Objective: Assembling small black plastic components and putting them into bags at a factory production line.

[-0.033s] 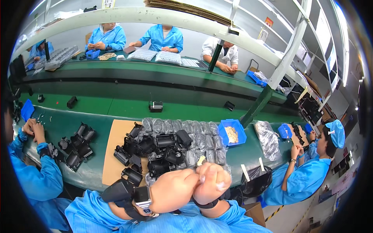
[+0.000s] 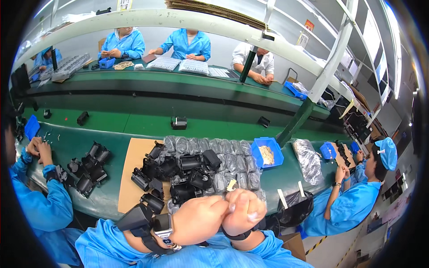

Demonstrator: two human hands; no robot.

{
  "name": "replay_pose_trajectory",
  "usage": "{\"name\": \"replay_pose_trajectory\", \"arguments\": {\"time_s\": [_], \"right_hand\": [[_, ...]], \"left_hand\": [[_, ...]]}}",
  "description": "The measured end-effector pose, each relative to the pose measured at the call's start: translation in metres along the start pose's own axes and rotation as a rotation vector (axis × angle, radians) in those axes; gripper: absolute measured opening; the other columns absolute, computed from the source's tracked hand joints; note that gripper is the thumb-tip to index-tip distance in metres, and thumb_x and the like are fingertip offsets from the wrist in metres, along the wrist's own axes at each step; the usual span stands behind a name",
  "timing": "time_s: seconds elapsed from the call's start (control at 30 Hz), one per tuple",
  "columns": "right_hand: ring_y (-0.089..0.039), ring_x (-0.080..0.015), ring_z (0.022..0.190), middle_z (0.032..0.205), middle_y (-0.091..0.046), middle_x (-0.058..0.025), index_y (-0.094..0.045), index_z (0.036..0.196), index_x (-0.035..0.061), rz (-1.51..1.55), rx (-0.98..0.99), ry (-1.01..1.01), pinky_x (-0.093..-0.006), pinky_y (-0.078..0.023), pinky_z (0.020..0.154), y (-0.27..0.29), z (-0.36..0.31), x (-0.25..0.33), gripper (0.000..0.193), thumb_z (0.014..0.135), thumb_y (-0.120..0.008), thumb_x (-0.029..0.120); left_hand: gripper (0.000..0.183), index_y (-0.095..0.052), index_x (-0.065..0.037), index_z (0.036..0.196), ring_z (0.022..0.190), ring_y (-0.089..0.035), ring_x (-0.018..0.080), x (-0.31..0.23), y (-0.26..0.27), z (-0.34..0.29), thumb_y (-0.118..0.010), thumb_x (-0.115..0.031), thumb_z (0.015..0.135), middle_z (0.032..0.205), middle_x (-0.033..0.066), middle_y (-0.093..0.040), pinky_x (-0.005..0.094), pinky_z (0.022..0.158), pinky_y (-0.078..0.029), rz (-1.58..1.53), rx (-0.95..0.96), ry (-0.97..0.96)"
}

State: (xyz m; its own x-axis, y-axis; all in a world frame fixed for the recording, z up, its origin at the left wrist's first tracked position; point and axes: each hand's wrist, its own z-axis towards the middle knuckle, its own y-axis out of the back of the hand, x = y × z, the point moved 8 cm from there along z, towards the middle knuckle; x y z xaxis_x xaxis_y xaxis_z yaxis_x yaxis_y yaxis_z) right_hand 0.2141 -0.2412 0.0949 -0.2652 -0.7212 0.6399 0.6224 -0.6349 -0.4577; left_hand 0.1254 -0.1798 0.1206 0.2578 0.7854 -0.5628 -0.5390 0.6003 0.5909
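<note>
My left hand [image 2: 196, 221] and my right hand [image 2: 245, 212] are closed and pressed against each other over the near edge of the bench. Their fingertips are turned away, so whatever they hold is hidden. Just beyond the knuckles shows a small pale yellow piece [image 2: 231, 185]; I cannot tell whether it is held or lies on what is behind it. Past my hands, several black plastic housings [image 2: 190, 161] are heaped on a brown cardboard sheet [image 2: 128, 178] and over rows of dark parts in clear bags [image 2: 230, 147].
A blue bin [image 2: 276, 156] of small tan pieces stands right of the bagged parts. More housings [image 2: 87, 167] lie left. Beyond runs a green belt [image 2: 147, 123] with spaced housings. A plastic-wrapped bundle [image 2: 307, 161] and a black bag [image 2: 296, 207] are right. Co-workers sit on both sides.
</note>
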Motion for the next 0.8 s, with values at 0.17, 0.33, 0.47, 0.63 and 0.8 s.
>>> {"name": "replay_pose_trajectory", "arguments": {"time_s": [0.17,0.33,0.47,0.63,0.8], "right_hand": [[-0.044,-0.016,0.043,0.052,-0.043,-0.0056,-0.024,0.06,0.0093,-0.008,0.219,0.272,-0.0288,-0.038,0.04,-0.01,-0.002,0.02,0.038,0.082,-0.051,-0.006],[-0.034,-0.0161,0.047,0.054,-0.035,-0.0027,-0.029,0.066,0.013,0.198,0.236,0.065,-0.0293,-0.031,0.042,-0.017,-0.004,0.011,0.034,0.096,-0.043,0.02],[-0.029,-0.0176,0.052,0.054,-0.027,-0.0014,-0.033,0.06,0.0123,0.806,0.103,-0.557,-0.0306,-0.028,0.051,-0.022,0.0,-0.022,0.051,0.094,-0.028,0.051],[-0.043,-0.0238,0.072,0.072,-0.041,-0.0056,-0.041,0.071,0.0107,1.024,0.022,-1.029,-0.0355,-0.036,0.072,-0.045,-0.026,-0.039,0.038,0.094,-0.036,0.041],[-0.051,-0.021,0.098,0.098,-0.05,-0.0094,-0.045,0.105,0.0059,0.947,0.298,-1.117,-0.0308,-0.046,0.081,-0.05,-0.051,-0.045,0.022,0.091,-0.049,0.022]], "left_hand": [[0.009,-0.056,-0.001,0.08,0.067,-0.057,0.0304,0.012,-0.012,-0.006,-0.055,-0.01,0.082,0.073,0.0134,-0.055,0.0374,0.058,-0.046,-0.189,0.167,0.182],[0.019,-0.058,-0.003,0.083,0.073,-0.058,0.0298,0.024,-0.018,-0.018,-0.063,-0.021,0.08,0.075,0.0125,-0.057,0.0367,0.065,-0.046,-0.355,0.172,0.253],[0.044,-0.059,-0.003,0.091,0.085,-0.056,0.03,0.011,0.013,-0.021,-0.08,-0.03,0.064,0.083,0.0085,-0.057,0.0367,0.074,-0.047,-0.031,-0.19,-0.033],[0.103,-0.033,-0.001,0.131,0.113,-0.039,0.04,0.019,0.028,-0.034,-0.083,-0.045,0.053,0.13,0.0267,-0.031,0.0486,0.094,-0.033,0.124,-0.367,0.093],[0.122,-0.013,-0.001,0.141,0.131,-0.018,0.0466,0.023,0.018,-0.025,-0.083,-0.047,0.053,0.142,0.0319,-0.013,0.0504,0.105,-0.022,-0.032,-0.289,0.087]]}}
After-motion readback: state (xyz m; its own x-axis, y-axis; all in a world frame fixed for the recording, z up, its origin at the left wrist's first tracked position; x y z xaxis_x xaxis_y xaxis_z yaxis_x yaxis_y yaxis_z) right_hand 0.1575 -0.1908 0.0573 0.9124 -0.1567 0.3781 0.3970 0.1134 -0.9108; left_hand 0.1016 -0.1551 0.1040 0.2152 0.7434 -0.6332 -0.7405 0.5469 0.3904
